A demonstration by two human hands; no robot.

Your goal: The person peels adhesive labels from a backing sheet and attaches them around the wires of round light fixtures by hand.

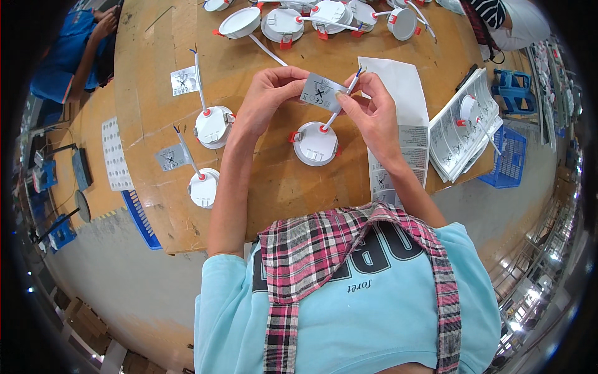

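Between my two hands a silver-grey label (pixel 321 93) is stretched beside the white cable of a round white downlight (pixel 316 144) lying on the table. My left hand (pixel 274 93) pinches the label's left end between thumb and fingers. On its other side my right hand (pixel 372 111) grips the label where it meets the cable, near the bare blue-tipped wires. The downlight has red-tipped spring clips. To the left lie two more downlights, one farther (pixel 213 126) and one nearer (pixel 204 189), each with a grey label flagged around its upright cable.
Several downlights (pixel 282 25) crowd the table's far edge. Right of my hands lies a label sheet (pixel 398 93), then a stack of label sheets (pixel 458 134) with a small downlight (pixel 469 109) on it. Blue baskets (pixel 506 159) flank the brown table (pixel 274 187). Another person (pixel 68 62) sits far left.
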